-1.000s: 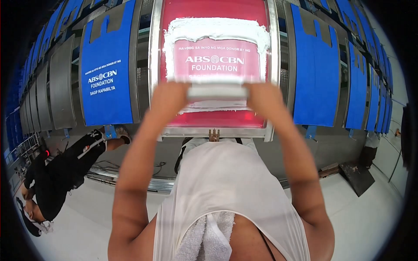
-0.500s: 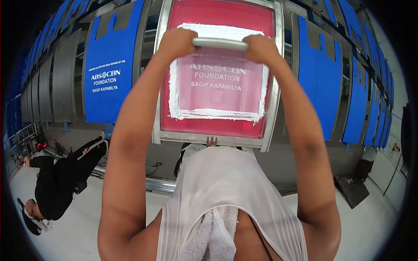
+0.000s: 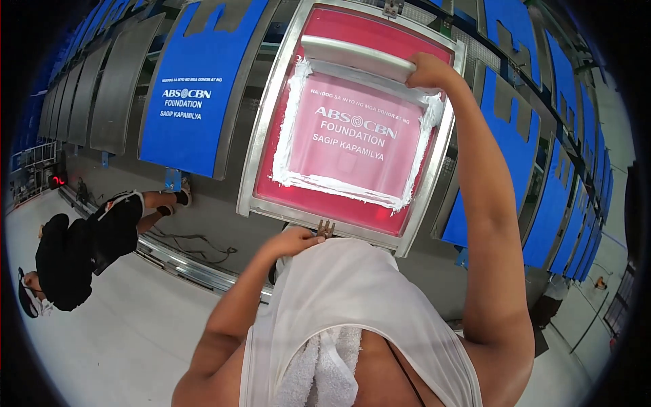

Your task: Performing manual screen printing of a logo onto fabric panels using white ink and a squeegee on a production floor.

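Note:
A silver-framed printing screen (image 3: 249,193) with red borders and a pink centre lies before me, tilted in view. White ink (image 3: 325,186) lies in a rough rectangle round its white lettering. My right hand (image 3: 432,71) is closed on the right end of a long pale squeegee (image 3: 359,57), which lies across the screen's far part. Its left end is free. My left hand (image 3: 293,242) is by the near edge of the frame, fingers stretched toward a small pronged metal bracket (image 3: 326,228); whether they press on it is unclear.
Blue printed bag pieces lie on boards to the left (image 3: 196,88) and right (image 3: 498,149). Bare grey boards (image 3: 112,98) stand further left. A person in black (image 3: 68,264) is at the far left, by a metal floor rail (image 3: 183,264). Cables (image 3: 203,247) lie near it.
My left hand has let go of the squeegee and come down to the frame's near edge. My right hand still holds the squeegee. The view has turned, and the person at left has shifted.

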Motion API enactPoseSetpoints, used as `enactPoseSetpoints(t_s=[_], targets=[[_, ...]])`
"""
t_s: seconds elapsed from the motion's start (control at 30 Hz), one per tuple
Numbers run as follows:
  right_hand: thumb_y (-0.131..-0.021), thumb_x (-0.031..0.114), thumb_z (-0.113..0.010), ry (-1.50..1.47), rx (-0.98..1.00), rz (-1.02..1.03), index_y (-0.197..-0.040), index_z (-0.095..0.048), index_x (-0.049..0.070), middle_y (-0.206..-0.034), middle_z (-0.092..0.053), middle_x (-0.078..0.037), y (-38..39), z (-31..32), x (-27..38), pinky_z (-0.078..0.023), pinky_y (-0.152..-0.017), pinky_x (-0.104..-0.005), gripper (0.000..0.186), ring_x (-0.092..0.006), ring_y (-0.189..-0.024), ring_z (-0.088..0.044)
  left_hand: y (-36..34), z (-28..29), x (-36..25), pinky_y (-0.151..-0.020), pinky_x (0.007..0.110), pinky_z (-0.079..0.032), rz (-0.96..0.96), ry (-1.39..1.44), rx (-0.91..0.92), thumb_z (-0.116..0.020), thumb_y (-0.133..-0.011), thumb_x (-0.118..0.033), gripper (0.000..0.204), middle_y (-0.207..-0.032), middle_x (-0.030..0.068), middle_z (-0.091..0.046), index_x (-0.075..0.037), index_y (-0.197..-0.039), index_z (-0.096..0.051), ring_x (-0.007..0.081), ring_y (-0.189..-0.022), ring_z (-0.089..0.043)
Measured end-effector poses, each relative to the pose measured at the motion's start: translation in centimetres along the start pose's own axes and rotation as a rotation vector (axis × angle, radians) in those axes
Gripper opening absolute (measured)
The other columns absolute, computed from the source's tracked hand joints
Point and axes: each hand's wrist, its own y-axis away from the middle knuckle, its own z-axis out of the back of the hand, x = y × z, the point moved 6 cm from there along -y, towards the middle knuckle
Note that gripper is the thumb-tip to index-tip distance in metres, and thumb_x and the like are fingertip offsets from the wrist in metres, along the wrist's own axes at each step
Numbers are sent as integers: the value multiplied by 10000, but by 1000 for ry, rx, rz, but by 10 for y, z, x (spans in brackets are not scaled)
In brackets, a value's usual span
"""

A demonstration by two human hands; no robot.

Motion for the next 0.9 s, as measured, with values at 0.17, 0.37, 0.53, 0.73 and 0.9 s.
enactPoseSetpoints(t_s=[0.17,0.37,0.53,0.73,0.9], targets=[[-606,119,-610,-16,-223,149,-1075,-639,21,-1016,-638,-224,-6,5,34,-476,-854,-377,479,-358,-967,-606,-28,-29,37,-677,260,-448,-180,445,20,-562,-925,-347,363,-754,18,-638,-2,-960,-674,59,-726,-518],[-634,115,-566,23,-247,96,-1100,-645,80,-1051,-638,-189,23,-13,76,-478,-863,-404,473,-348,-982,-602,-3,-23,22,-607,224,-417,-337,369,74,-545,-940,-312,330,-704,-37,-565,-17,-840,-653,42,-657,-481],[-637,92,-592,35,-159,-40,-1146,-628,127,-1060,-647,-144,148,-81,132,-484,-859,-388,512,-313,-977,-612,3,-24,17,-508,218,-365,-296,356,5,-540,-934,-353,371,-607,-30,-506,-31,-781,-644,62,-550,-438],[-604,-6,-605,-45,-318,16,-979,-598,64,-889,-612,-93,257,-147,200,-459,-760,-402,382,-288,-879,-569,-6,-28,22,-492,230,-375,-240,309,-28,-539,-926,-393,414,-605,-14,-523,-25,-764,-638,72,-533,-450],[-644,145,-715,15,-415,-42,-1083,-602,87,-938,-634,-84,261,-120,146,-410,-859,-414,457,-271,-925,-564,-19,-26,30,-587,291,-445,-147,44,-252,-533,-909,-431,457,-626,43,-594,-5,-805,-663,126,-594,-544]])
